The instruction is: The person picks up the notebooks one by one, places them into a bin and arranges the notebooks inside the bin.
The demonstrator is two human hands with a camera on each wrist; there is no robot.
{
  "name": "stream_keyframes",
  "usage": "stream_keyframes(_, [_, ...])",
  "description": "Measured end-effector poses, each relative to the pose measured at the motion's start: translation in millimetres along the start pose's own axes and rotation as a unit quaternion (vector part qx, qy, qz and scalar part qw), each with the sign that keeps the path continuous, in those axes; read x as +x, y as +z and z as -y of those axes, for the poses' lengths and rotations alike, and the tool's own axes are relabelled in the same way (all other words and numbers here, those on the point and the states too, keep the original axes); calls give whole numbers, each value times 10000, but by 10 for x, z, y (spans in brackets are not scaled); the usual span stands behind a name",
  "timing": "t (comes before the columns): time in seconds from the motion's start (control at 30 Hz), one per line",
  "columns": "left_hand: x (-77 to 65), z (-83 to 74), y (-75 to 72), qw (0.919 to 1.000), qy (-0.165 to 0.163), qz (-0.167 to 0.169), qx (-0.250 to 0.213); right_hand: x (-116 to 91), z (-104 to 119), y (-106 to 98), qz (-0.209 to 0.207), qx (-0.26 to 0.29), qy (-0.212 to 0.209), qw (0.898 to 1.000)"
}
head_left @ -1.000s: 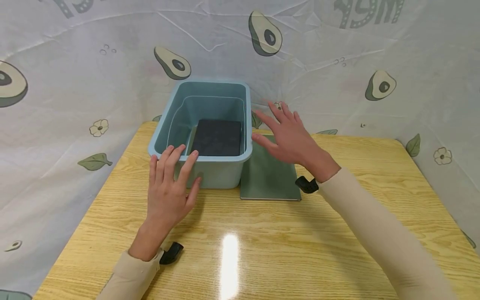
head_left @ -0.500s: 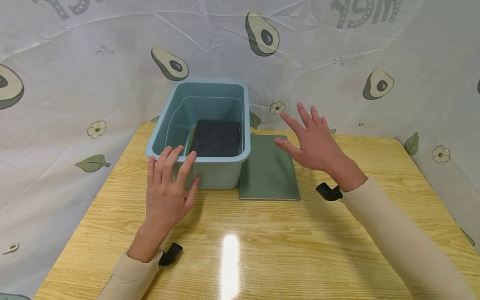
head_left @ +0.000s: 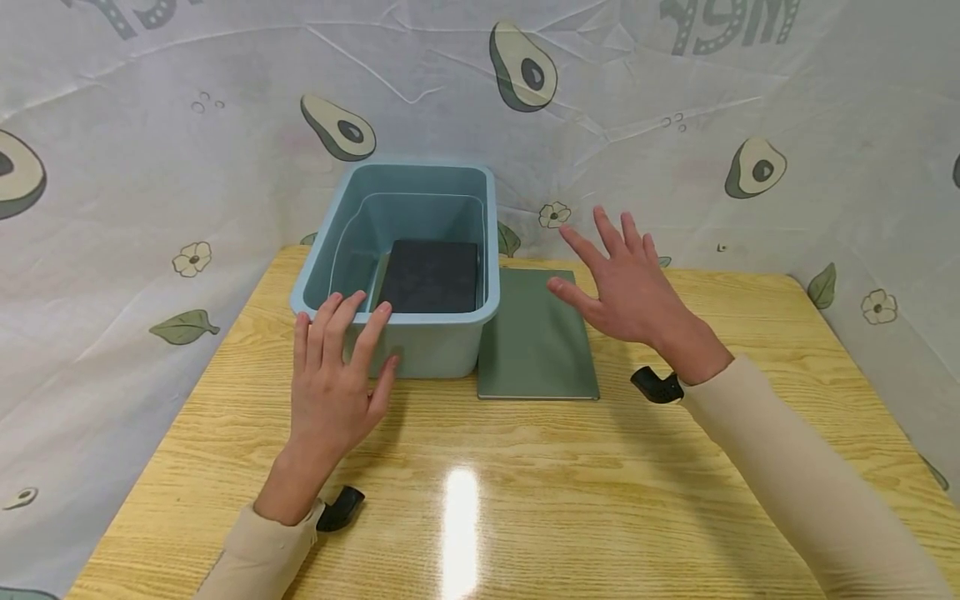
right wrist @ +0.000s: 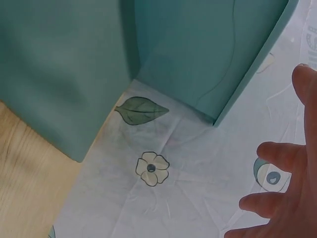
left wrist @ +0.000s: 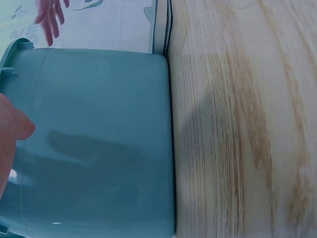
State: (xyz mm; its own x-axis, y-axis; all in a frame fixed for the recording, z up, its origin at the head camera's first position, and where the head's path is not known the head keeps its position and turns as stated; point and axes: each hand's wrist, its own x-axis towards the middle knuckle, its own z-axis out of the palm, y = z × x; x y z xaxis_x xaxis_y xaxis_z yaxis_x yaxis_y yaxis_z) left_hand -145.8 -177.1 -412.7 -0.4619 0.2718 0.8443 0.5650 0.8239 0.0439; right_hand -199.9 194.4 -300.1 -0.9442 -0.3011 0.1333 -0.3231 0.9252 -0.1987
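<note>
A light blue plastic bin (head_left: 442,352) stands toward the back of the table. Inside lies a flat black rectangular thing (head_left: 429,279), perhaps a book, with a pale edge showing at its left. Against the bin's right side lies a thin dark green hardcover book or notebook (head_left: 536,342). My left hand (head_left: 333,392) is at the bin's front left corner, fingers spread over the rim; whether they touch it, I cannot tell. My right hand (head_left: 626,287) hovers above the green book's right edge, fingers spread, holding nothing. In the left wrist view, the thumb (left wrist: 17,124) is beside the bin's wall (left wrist: 99,99).
The wooden table (head_left: 555,500) has a bright light reflection near the front. Behind it hangs a pale cloth (head_left: 435,75) printed with avocados, leaves and flowers. A small black device (head_left: 657,385) sits at the right wrist, another (head_left: 341,508) at the left.
My right hand has moved away from the bin's right rim, out to the right, and then stays nearly still. The left hand, bin and green book keep their places.
</note>
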Motion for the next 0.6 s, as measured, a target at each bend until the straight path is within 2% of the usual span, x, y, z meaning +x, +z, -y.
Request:
stream_keyframes(0.37, [4,-11,12,10000,23,-45,1,-16,-28,79,141,126,64,9998])
stream_keyframes(0.6, [3,-11,5,10000,-5,-2,-1,-10,-20,198,262,222,93,9994])
